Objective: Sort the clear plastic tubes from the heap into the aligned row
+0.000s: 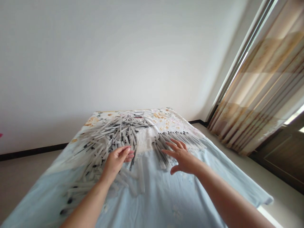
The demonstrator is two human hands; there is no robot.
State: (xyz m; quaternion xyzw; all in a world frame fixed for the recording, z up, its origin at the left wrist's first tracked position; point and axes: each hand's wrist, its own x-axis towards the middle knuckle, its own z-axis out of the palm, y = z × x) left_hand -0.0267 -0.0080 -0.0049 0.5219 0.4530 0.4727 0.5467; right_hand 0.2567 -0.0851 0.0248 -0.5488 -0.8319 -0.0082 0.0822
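Observation:
A big loose heap of clear and black pens [108, 137] lies on the left and far part of a table covered by a pale blue flowered cloth [163, 196]. My left hand [117, 160] rests on the near edge of that heap, fingers curled together onto a pen. A neater row of pens [175, 139] lies side by side to the right. Just above the near end of this row, my right hand [181, 156] hovers with fingers spread and nothing in it.
A white wall [106, 57] rises behind the table, with a dark skirting board at the floor. Beige striped curtains [266, 95] hang at the right beside a window frame. A dark wooden piece [282, 158] stands low on the right.

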